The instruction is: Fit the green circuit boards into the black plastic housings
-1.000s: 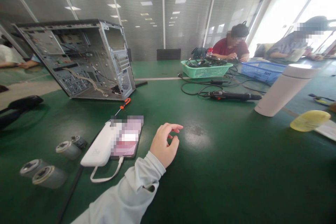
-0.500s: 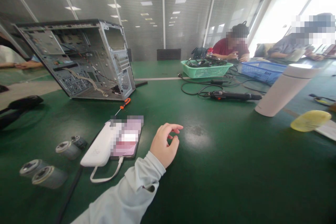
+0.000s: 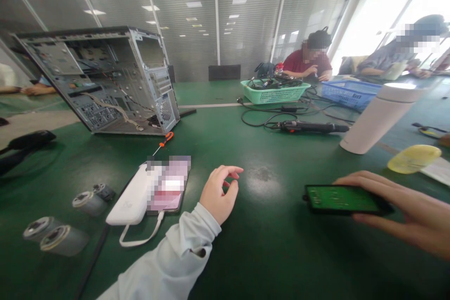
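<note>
On the green table, my left hand point(image 3: 220, 193) rests with its fingers loosely curved and apart, holding nothing. A smartphone point(image 3: 177, 199) lies just left of it, beside a white power bank point(image 3: 128, 206) joined by a short white cable point(image 3: 142, 243). At the right, my right hand point(image 3: 397, 206) grips a green circuit board point(image 3: 341, 199) in a black frame, thumb on the near edge and fingers on the far edge. The board is held roughly level, its green face up; whether it touches the table I cannot tell.
An opened computer case point(image 3: 116, 98) stands back left, with an orange-handled screwdriver point(image 3: 167, 138) near it. Several metal cylinders point(image 3: 65, 240) are at the left. A black electric screwdriver point(image 3: 312, 127), baskets point(image 3: 277, 96) and a pale bottle point(image 3: 381, 117) stand beyond my right hand. Two people sit opposite.
My right hand has come into view from the right, holding the circuit board. My left hand keeps its place and pose.
</note>
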The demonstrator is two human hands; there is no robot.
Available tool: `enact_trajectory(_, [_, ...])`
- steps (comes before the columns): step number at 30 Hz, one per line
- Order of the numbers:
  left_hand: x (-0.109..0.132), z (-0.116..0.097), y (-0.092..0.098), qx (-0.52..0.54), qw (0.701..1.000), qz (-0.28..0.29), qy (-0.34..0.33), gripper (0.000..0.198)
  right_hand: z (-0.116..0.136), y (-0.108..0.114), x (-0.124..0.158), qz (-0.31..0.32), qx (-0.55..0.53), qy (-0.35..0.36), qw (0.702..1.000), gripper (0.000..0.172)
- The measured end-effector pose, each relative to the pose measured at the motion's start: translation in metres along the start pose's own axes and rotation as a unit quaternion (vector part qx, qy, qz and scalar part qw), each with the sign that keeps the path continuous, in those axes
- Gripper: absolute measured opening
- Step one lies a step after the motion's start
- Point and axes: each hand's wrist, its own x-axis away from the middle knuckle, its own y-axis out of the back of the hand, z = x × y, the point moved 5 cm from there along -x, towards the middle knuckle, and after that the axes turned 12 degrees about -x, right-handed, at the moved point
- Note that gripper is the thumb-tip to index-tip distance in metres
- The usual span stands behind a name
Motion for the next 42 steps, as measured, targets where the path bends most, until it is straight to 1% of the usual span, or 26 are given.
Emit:
enact_trajectory(1, [0.000, 0.000, 0.001, 0.004, 1.000, -0.003, 0.003, 0.026, 0.012, -0.014, -0.012, 0.066, -0.025, 0.016, 0.997, 0.047])
enact_trajectory(2, [0.000, 0.001, 0.002, 0.009, 1.000, -0.006, 0.006, 0.024, 0.025, -0.026, -0.022, 0.103, -0.045, 0.032, 0.993, 0.041])
enact_trajectory(3, [0.000, 0.001, 0.003, 0.015, 1.000, -0.010, 0.010, 0.024, 0.038, -0.037, -0.031, 0.128, -0.059, 0.040, 0.989, 0.039])
enact_trajectory(6, [0.001, 0.002, 0.005, 0.034, 0.999, -0.019, 0.018, 0.028, 0.070, -0.062, -0.051, 0.130, -0.081, 0.041, 0.987, 0.035])
enact_trajectory(9, [0.002, 0.001, 0.006, 0.042, 0.999, -0.021, 0.026, 0.031, 0.087, -0.081, -0.063, 0.120, -0.090, 0.042, 0.988, 0.034])
enact_trajectory(11, [0.002, 0.001, 0.006, 0.046, 0.998, -0.021, 0.036, 0.032, 0.089, -0.090, -0.068, 0.080, -0.098, 0.040, 0.991, 0.035])
enact_trajectory(13, [0.001, 0.001, 0.006, 0.055, 0.997, -0.023, 0.047, 0.031, 0.087, -0.098, -0.071, 0.031, -0.115, 0.038, 0.992, 0.036])
enact_trajectory(15, [0.000, 0.003, 0.006, 0.073, 0.995, -0.027, 0.063, 0.033, 0.082, -0.105, -0.071, -0.005, -0.139, 0.036, 0.990, 0.036])
enact_trajectory(19, [-0.001, 0.007, 0.006, 0.102, 0.991, -0.026, 0.088, 0.036, 0.072, -0.113, -0.068, -0.022, -0.198, 0.007, 0.980, 0.035])
enact_trajectory(22, [0.000, 0.005, 0.004, 0.124, 0.989, -0.011, 0.073, 0.030, 0.066, -0.111, -0.067, -0.024, -0.252, -0.030, 0.967, 0.039])
enact_trajectory(25, [0.002, 0.001, 0.001, 0.122, 0.991, 0.020, 0.041, 0.043, 0.062, -0.108, -0.068, -0.021, -0.329, -0.078, 0.941, 0.046])
enact_trajectory(27, [0.003, -0.003, 0.000, 0.098, 0.994, 0.034, 0.020, 0.047, 0.060, -0.108, -0.069, -0.014, -0.384, -0.104, 0.917, 0.050])
enact_trajectory(29, [0.004, -0.003, -0.001, 0.080, 0.996, 0.040, 0.014, 0.045, 0.058, -0.110, -0.070, 0.009, -0.432, -0.141, 0.891, 0.054])
enact_trajectory(31, [0.003, -0.002, -0.002, 0.076, 0.996, 0.045, 0.020, 0.040, 0.056, -0.115, -0.069, 0.051, -0.482, -0.210, 0.849, 0.059])
enact_trajectory(33, [0.002, 0.000, -0.002, 0.079, 0.995, 0.059, 0.020, 0.039, 0.057, -0.122, -0.064, 0.104, -0.537, -0.283, 0.788, 0.062])
enact_trajectory(35, [0.000, 0.001, -0.002, 0.080, 0.994, 0.069, 0.017, 0.044, 0.061, -0.129, -0.057, 0.157, -0.590, -0.332, 0.719, 0.061])
enact_trajectory(36, [0.000, 0.001, -0.001, 0.079, 0.995, 0.065, 0.022, 0.047, 0.063, -0.132, -0.054, 0.186, -0.613, -0.349, 0.684, 0.056])
enact_trajectory(38, [-0.002, 0.004, 0.000, 0.076, 0.994, 0.055, 0.052, 0.055, 0.069, -0.139, -0.047, 0.246, -0.655, -0.371, 0.611, 0.046])
enact_trajectory(39, [-0.002, 0.006, 0.000, 0.077, 0.993, 0.052, 0.073, 0.058, 0.071, -0.142, -0.045, 0.269, -0.673, -0.371, 0.580, 0.045])
enact_trajectory(40, [-0.003, 0.007, 0.000, 0.080, 0.991, 0.052, 0.091, 0.059, 0.072, -0.145, -0.043, 0.285, -0.689, -0.366, 0.556, 0.048])
enact_trajectory(42, [-0.003, 0.007, -0.001, 0.085, 0.989, 0.056, 0.109, 0.059, 0.072, -0.150, -0.043, 0.302, -0.714, -0.347, 0.529, 0.054])
